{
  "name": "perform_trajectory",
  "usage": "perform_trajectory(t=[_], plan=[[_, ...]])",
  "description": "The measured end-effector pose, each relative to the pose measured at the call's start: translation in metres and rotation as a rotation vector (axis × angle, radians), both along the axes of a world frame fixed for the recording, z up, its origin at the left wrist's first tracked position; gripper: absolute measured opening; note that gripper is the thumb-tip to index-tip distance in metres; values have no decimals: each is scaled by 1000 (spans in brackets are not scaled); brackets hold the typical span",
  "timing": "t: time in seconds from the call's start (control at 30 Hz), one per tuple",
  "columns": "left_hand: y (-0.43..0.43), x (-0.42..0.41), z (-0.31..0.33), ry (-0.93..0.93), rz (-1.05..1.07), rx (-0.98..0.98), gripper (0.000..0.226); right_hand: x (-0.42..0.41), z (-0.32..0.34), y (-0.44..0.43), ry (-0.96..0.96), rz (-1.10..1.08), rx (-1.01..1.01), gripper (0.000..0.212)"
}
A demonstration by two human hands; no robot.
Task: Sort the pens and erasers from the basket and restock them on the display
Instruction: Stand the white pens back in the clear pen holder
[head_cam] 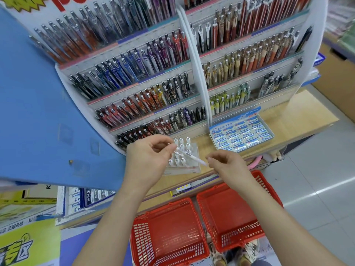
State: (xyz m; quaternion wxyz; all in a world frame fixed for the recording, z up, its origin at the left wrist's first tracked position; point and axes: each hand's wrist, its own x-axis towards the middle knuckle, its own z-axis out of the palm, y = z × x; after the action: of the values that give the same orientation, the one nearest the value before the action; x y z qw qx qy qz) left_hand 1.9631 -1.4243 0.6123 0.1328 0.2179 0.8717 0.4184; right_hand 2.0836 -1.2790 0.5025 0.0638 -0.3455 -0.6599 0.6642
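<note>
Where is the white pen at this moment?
In the head view, the white pen sits centre frame, held at each end by the left hand and right hand, above the clear pen holder.

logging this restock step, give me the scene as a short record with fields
left hand: pinches one end of the white pen
right hand: pinches the pen's other end
pen position: slanted, above the clear pen stand
stand contents: white pens upright in rows
eraser box: on the wooden shelf, right of the stand, packed with blue and white erasers
red baskets: left one and right one on the floor, both look empty
display rack: tiers full of pens
</note>
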Motion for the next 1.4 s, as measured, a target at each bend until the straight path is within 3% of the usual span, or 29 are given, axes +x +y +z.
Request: perform_trajectory(t=[0.07,0.23,0.6,0.9,1.4], plan=[[1,1,-3,100,-16,-43,16,-3,-9,0,-44,45,128,15],[7,10,-16,265,-90,-123,5,-11,-27,-9,-43,101,160,22],[-4,8,-7,335,-24,-109,3,-21,-32,-7,15,133,104,29],[9,21,-41,375,-148,-286,11,-19,-30,-11,17,122,109,36],[19,12,-43,450,-171,-327,19,-18,-39,-15,78,71,4,35]])
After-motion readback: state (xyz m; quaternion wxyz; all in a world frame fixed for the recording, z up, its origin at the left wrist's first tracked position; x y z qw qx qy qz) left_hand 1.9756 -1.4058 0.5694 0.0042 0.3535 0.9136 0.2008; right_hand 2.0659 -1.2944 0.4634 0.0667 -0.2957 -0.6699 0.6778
